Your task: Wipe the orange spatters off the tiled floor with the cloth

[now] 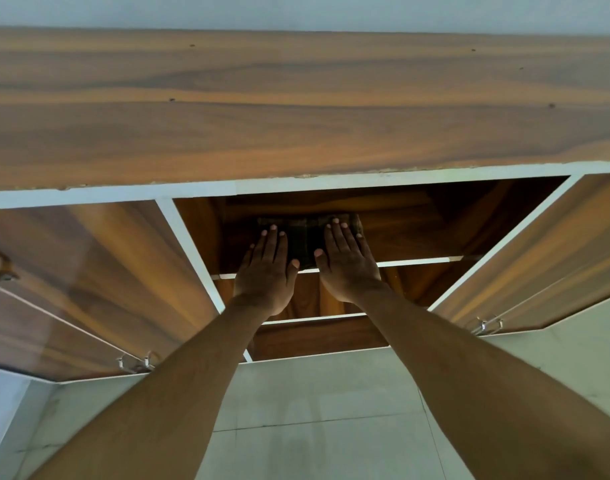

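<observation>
A dark folded cloth (pixel 306 237) lies on the upper shelf inside an open wooden cabinet. My left hand (pixel 267 271) rests flat on the cloth's left part, fingers spread. My right hand (pixel 345 263) lies flat on its right part, fingers apart too. Neither hand grips the cloth; both press down on top of it. The pale tiled floor (pixel 324 403) shows below the cabinet between my forearms. I see no orange spatters on the visible tiles.
The cabinet has a wide wooden top (pixel 296 105) and white-edged shelves (pixel 414 262). Its left door (pixel 82 289) and right door (pixel 525 258) stand swung open toward me, each with a metal handle. A lower shelf (pixel 317 318) sits beneath my wrists.
</observation>
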